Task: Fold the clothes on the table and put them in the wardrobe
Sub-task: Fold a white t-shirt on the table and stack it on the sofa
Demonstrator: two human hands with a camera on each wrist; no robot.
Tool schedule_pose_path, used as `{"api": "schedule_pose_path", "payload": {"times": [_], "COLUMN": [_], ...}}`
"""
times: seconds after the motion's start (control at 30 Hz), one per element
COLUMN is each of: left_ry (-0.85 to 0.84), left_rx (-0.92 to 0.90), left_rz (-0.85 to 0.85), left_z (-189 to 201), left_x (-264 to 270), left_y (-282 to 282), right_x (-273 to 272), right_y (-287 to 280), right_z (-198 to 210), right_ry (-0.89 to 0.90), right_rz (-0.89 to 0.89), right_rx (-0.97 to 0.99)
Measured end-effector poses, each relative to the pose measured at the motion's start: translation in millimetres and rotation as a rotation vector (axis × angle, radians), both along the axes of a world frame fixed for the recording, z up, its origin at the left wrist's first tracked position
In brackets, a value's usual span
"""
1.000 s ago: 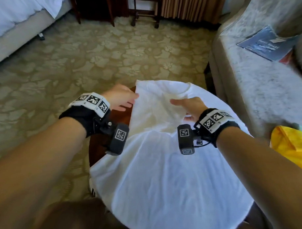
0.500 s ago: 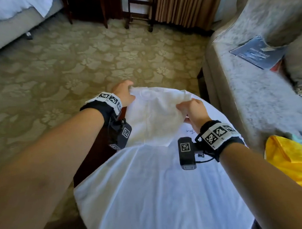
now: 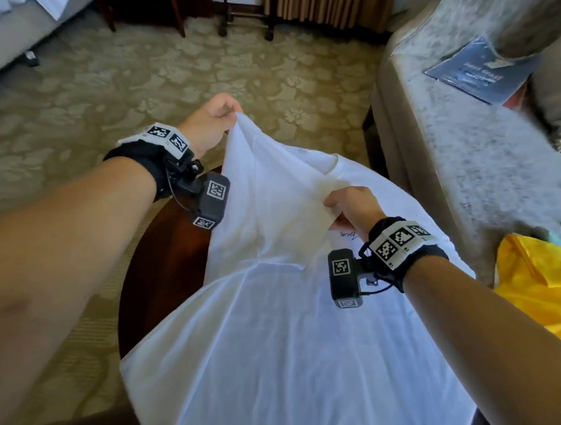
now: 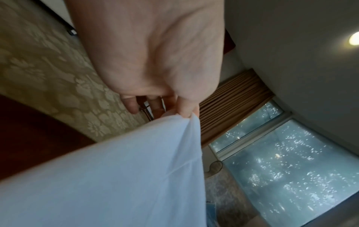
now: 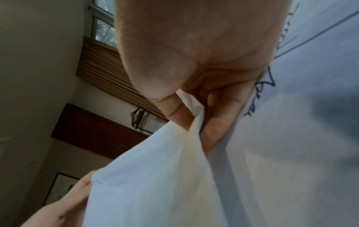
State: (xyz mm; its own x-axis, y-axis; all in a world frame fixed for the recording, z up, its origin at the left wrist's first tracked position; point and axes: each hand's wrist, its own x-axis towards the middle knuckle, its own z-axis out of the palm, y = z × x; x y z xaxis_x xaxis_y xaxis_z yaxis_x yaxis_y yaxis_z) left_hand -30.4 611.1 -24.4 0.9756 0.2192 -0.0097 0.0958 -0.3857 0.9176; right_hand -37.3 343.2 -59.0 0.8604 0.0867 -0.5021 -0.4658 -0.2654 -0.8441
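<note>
The left hand point(image 3: 209, 119) and the right hand point(image 3: 352, 206) each pinch the far end of the white shirt point(image 3: 276, 323) lying on the round table point(image 3: 160, 264), and a weak pinch could let it slip and bunch up.

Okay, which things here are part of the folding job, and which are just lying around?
Part of the job:
white shirt, pinched by the left hand and right hand
round wooden table

Lying about:
blue booklet on the sofa
yellow cloth
</note>
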Motion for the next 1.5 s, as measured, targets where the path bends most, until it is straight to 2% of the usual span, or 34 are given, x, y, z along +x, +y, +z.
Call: {"api": "schedule_pose_path", "payload": {"times": [0.17, 0.23, 0.27, 0.37, 0.43, 0.53, 0.67, 0.73, 0.83, 0.9, 0.97, 1.03, 1.23, 1.33, 1.43, 1.5], "left_ry": [-0.004, 0.052, 0.144, 0.389, 0.513, 0.661, 0.624, 0.484, 0.238, 0.146, 0.087, 0.091, 0.262, 0.296, 0.288, 0.288], "left_rx": [0.034, 0.197, 0.327, 0.607, 0.607, 0.427, 0.301, 0.244, -0.004, -0.116, -0.147, -0.1, -0.056, -0.006, 0.058, 0.066], "left_rz": [-0.032, -0.108, -0.138, -0.048, 0.003, 0.051, 0.066, 0.148, 0.314, 0.389, 0.42, 0.447, 0.405, 0.399, 0.435, 0.437], "left_z": [27, 24, 14, -25, -39, -41, -30, -33, -39, -40, -42, -46, -42, -28, -10, -1], "left_x": [20, 28, 30, 28, 25, 27, 34, 40, 46, 46, 43, 41, 12, -34, -93, -134], "left_y": [8, 10, 12, 25, 27, 19, 5, 3, 4, 9, 12, 13, 14, 19, 13, 1], "right_x": [6, 11, 13, 17, 18, 20, 16, 17, 19, 19, 19, 21, 27, 14, -23, -57], "right_y": [-2, -2, -2, 0, 0, -2, -2, -4, -6, -5, -4, -2, 0, 3, 7, 9], "right_z": [-2, -3, -3, -1, 1, -1, -5, -7, -9, -10, -12, -14, -19, -16, -9, -5], "right_ry": [0.025, 0.021, 0.021, 0.019, -0.014, -0.018, -0.028, -0.041, -0.056, -0.074, -0.083, -0.088, -0.15, -0.175, -0.236, -0.23], "right_rz": [0.008, 0.042, 0.07, 0.136, 0.167, 0.154, 0.147, 0.149, 0.176, 0.189, 0.191, 0.201, 0.195, 0.109, 0.014, 0.013], "right_rx": [0.016, -0.043, -0.086, -0.182, -0.232, -0.198, -0.177, -0.188, -0.175, -0.138, -0.101, -0.108, -0.239, -0.292, -0.321, -0.307]}}
